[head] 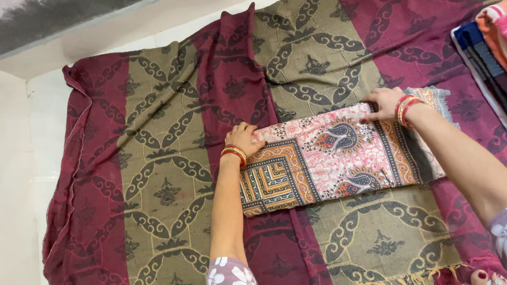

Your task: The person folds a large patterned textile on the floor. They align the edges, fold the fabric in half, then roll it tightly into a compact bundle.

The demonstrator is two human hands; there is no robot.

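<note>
A folded patterned cloth (330, 155), pink and orange with paisley motifs, lies as a long strip on a maroon and olive bedspread (162, 183). My left hand (244, 138) presses flat on the cloth's left end, fingers curled over its far edge. My right hand (385, 103) rests flat on the far edge near the cloth's right end, fingers spread. Both wrists carry red and gold bangles. The cloth's fringed right end sticks out past my right wrist.
A stack of folded fabrics (497, 57), navy, orange and pink, sits at the right edge of the bedspread. A white ledge (16, 192) borders the bedspread on the left and at the back. A foot with painted toenails (487, 277) shows at the bottom right.
</note>
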